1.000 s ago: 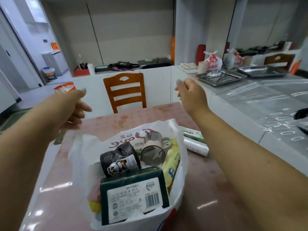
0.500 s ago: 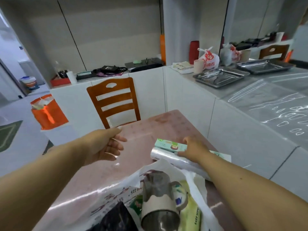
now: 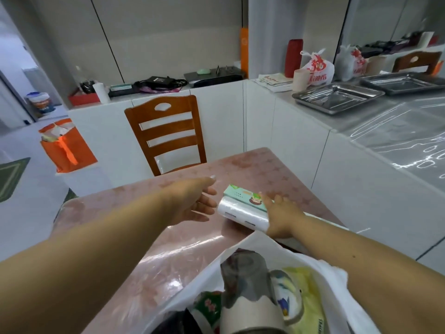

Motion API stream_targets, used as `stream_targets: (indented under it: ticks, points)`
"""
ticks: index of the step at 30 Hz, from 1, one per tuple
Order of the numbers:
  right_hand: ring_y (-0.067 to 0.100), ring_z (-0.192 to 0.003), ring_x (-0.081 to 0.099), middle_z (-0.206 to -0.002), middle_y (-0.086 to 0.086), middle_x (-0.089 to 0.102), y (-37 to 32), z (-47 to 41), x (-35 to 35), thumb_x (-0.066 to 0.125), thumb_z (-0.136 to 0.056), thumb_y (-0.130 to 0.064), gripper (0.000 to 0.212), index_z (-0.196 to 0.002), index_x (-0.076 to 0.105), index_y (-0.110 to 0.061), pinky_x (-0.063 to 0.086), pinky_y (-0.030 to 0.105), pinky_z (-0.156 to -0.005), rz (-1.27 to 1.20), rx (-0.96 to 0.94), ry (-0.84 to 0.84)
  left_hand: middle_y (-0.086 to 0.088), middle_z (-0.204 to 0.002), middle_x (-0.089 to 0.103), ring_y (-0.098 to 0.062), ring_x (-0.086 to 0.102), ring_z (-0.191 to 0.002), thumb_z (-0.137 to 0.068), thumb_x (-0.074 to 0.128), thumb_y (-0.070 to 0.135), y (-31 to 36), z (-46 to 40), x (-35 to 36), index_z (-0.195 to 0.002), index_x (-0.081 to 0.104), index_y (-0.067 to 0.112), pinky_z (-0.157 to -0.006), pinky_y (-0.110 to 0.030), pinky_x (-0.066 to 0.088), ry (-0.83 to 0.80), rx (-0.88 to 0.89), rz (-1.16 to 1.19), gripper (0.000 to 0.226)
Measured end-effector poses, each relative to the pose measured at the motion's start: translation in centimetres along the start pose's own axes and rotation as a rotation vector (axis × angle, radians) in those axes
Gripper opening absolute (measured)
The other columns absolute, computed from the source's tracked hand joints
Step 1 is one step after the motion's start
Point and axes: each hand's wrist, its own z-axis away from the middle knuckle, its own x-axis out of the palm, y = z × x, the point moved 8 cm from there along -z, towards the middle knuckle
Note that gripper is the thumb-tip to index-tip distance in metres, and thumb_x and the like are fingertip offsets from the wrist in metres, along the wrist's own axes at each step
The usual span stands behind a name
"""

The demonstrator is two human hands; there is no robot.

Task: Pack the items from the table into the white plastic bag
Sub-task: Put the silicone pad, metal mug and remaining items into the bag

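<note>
We have the pink table (image 3: 149, 239) in front of us, and the white plastic bag (image 3: 320, 283) sits at its near edge, mouth open and already well filled: a grey roll on a cardboard core (image 3: 248, 292), a yellow packet (image 3: 305, 300) and a green packet (image 3: 207, 307) show at the top. What is left to pack lies just beyond the bag: a clear roll of plastic film (image 3: 243, 215) lying on its side, with a green box (image 3: 243, 197) touching it on the far side.

Our right hand (image 3: 280, 218) rests on the right end of the roll and box, fingers spread over them but not yet closed, so we judge nothing is lifted yet. Our left hand (image 3: 192, 203) is open and empty, palm turned toward the roll's left end, just beside it.

To do this step well, we should close both hands on the two ends together, pinching roll and box as one bundle so the roll cannot slip on the glossy cover. Then we lift clear of the bag's rim before lowering in. The bag is the thing in the way: its far lip stands between the roll and the room left inside, and the grey roll sticks up high, so we would aim for the gap at the right side, above the yellow packet.

Farther off, a wooden chair (image 3: 168, 133) stands at the far end of the table, an orange bag (image 3: 69, 150) sits on the floor to the left, and steel trays (image 3: 337, 97) lie on the white counter (image 3: 385, 145) to the right; none of these interferes.
</note>
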Motion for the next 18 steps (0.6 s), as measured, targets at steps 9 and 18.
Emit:
stream_targets:
  ticks: [9,18]
  points:
    - [0.028,-0.111,0.056,-0.129,0.007,0.051,-5.0,8.9,-22.0,0.084,-0.044,-0.033,0.119,-0.146,0.022,-0.024,0.051,0.043,-0.093,-0.909,-0.249,0.379,-0.013,-0.091,0.066,-0.023,0.064,-0.077,-0.096,0.055,0.031,2.1,11.8,-3.1,-0.109,0.065,0.006,-0.070,-0.034,0.055,0.128,0.131,-0.088,0.030]
    - [0.023,-0.087,0.058,-0.096,0.008,0.050,-12.9,29.3,-33.4,0.066,-0.062,-0.028,0.047,-0.105,0.052,-0.014,0.058,0.040,-0.075,-1.641,-0.849,0.229,0.004,-0.096,0.055,-0.019,0.052,-0.094,-0.085,0.063,0.051,0.6,27.2,-3.9,-0.097,0.052,0.020,-0.085,-0.034,0.042,0.461,0.195,-0.640,0.035]
